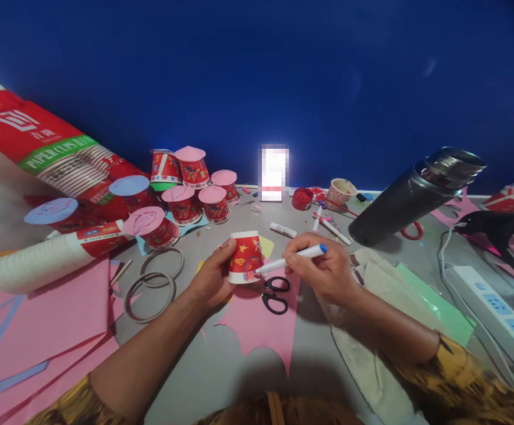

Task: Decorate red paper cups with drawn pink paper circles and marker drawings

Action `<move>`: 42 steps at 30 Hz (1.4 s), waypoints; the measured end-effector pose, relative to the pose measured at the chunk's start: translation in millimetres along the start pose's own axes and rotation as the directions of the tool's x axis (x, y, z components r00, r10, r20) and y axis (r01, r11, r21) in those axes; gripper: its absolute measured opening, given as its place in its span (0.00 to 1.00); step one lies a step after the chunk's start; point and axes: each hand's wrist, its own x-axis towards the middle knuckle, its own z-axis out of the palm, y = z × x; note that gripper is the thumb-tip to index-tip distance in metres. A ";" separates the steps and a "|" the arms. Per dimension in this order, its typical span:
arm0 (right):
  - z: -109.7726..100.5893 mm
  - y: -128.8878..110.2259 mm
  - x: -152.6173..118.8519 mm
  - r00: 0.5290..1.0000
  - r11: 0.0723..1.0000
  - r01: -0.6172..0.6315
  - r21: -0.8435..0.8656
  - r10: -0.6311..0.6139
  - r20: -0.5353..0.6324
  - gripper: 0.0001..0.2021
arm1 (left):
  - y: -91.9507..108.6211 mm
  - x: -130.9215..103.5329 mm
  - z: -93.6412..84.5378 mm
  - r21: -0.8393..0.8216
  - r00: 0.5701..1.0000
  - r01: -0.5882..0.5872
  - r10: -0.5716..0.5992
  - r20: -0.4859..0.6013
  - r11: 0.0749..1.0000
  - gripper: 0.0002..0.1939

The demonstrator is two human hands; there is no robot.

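My left hand (215, 268) is wrapped round the left side of a red paper cup (244, 251) with gold stars and a white band along its lower edge. In my right hand (321, 268) is a white marker (295, 258) with a blue end, held like a pen. Its tip points left and meets the lower right of the cup, where pink and blue marks show on the band. Below the cup, black-handled scissors (275, 304) lie on a pink paper sheet (266, 339) with a scalloped cut edge.
Several red cups topped with paper discs (181, 203) stand at back left, near a stack of paper cups (39, 265) and two grey rings (150, 298). A glue stick (283, 229) lies behind my hands. To the right are a dark flask (410, 198), cloth (372, 330) and power strip (498, 307).
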 end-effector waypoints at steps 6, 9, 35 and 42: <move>-2.3 14.0 -0.8 0.971 0.980 -0.142 0.137 0.165 -0.174 0.07 | 8.1 -3.3 2.7 -0.021 0.998 0.057 -0.057 -0.018 0.998 0.24; 0.3 18.0 -1.1 0.959 0.960 -0.174 0.219 0.216 -0.184 0.07 | 8.9 -3.7 2.2 -0.012 0.997 0.072 -0.072 0.014 0.997 0.26; 14.5 8.6 -3.7 0.956 0.951 0.260 -0.168 -0.278 -0.096 0.04 | -5.1 -0.1 -0.4 -0.087 0.999 -0.001 -0.002 -0.041 0.996 0.26; 15.0 12.0 -5.1 0.950 0.940 0.286 -0.183 -0.304 -0.074 0.03 | -4.7 -1.5 3.6 -0.091 0.999 -0.027 0.023 -0.047 0.996 0.24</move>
